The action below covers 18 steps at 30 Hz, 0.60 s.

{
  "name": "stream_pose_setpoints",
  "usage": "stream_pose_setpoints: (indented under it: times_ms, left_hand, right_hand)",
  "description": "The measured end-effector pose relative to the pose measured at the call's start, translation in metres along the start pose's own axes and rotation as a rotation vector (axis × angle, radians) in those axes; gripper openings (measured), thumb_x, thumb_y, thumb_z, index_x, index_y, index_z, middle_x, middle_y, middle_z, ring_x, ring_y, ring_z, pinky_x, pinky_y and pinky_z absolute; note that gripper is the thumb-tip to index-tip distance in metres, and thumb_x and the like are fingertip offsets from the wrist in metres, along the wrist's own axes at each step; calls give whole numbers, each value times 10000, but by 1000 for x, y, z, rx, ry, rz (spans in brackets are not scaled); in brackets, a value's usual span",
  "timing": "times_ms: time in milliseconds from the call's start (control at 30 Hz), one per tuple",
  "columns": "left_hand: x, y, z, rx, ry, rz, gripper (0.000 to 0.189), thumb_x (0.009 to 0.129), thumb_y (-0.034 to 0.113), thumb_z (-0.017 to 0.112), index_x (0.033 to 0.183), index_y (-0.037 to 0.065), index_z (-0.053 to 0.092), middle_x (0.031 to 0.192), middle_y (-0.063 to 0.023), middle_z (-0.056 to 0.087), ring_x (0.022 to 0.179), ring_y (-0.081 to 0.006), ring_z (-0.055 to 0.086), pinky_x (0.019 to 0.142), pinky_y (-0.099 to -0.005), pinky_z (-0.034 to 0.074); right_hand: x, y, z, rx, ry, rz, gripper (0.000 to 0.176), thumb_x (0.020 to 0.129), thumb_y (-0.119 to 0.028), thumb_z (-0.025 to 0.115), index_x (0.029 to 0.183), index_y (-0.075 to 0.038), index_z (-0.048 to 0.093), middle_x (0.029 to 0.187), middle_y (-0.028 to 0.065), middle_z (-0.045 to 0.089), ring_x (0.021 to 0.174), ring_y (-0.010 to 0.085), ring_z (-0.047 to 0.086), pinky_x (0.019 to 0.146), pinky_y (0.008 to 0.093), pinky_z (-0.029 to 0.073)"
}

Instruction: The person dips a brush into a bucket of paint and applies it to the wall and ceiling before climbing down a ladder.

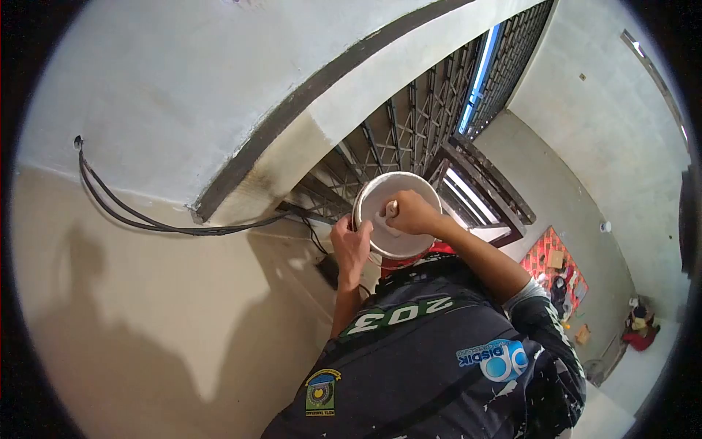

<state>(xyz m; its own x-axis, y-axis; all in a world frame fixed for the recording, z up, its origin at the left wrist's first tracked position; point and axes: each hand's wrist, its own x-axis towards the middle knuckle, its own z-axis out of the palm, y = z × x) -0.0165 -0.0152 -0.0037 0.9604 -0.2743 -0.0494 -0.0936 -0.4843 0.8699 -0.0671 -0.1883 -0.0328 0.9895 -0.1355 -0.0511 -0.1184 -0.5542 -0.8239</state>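
A white bucket [376, 196] is in front of my chest, its opening facing me and its inside coated in whitish paint. My left hand [352, 250] is closed on the bucket's rim at the left, thumb over the inner edge. Inside the opening, my right hand [414, 213] is wrapped round a white-handled tool [393, 208]. The tool's working end is low in the bucket and mostly hidden, so I cannot make out its kind.
Black cables [183, 230] hang from a hole in the pale wall [146, 293] at left. A dark folding metal gate [395, 124] stands beyond the bucket, beside a brown-framed window [482, 201]. On the floor at right lies a red patterned mat [542, 249] with scattered items.
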Motion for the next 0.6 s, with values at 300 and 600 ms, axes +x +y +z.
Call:
stream_pose_setpoints:
  times_ms: [300, 600]
  left_hand:
    - [3, -14, 7, -83, -14, 59, 269, 714, 187, 617, 804, -66, 635, 691, -186, 637, 622, -292, 596, 640, -402, 480]
    - [6, -20, 6, -132, -69, 18, 258, 711, 170, 628, 823, -63, 636, 691, -178, 637, 624, -262, 584, 648, -382, 480]
  right_hand:
    - [1, 4, 14, -37, 72, 25, 170, 752, -175, 665, 843, -39, 707, 854, 237, 679, 827, 435, 649, 765, 496, 515]
    - [13, 16, 37, -100, 192, 31, 175, 767, -173, 635, 817, -15, 690, 828, 262, 670, 817, 453, 653, 782, 522, 519]
